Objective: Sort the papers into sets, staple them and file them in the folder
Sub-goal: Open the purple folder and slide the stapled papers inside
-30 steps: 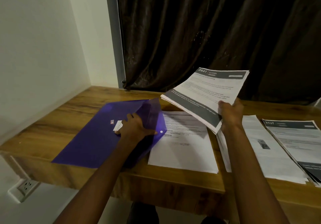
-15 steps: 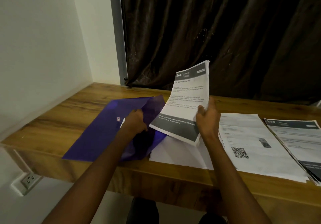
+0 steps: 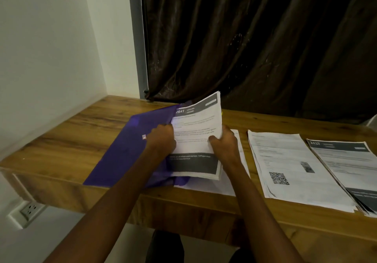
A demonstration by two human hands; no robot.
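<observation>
Filing stage, partway through. The right hand (image 3: 223, 143) grips the "2641" paper set (image 3: 196, 140) by its right edge, thumb on top. The set is tilted, its left edge going in at the mouth of the purple folder (image 3: 126, 146), lower end low over the desk (image 3: 61, 146). The left hand (image 3: 162, 140) is curled at the folder's opening, apparently pinching the flap to hold it open; fingers are mostly hidden behind the paper, so the exact grip is unclear. Can't see a staple on the set from here.

Left to do, as I judge it: another sheet or set (image 3: 226, 185) lies under the held one, a QR-code set (image 3: 289, 167) sits to the right, and a "2437" stack (image 3: 344, 164) overlaps that one's right edge. All three are outside the folder. No stapler in view.

Versus a second ago: the set was held high and nearly flat over the desk, well right of the folder. Half a second ago it stood almost upright beside the flap. Now it's lowered and swung left, entering the opening. The left hand has stayed at the flap throughout.
</observation>
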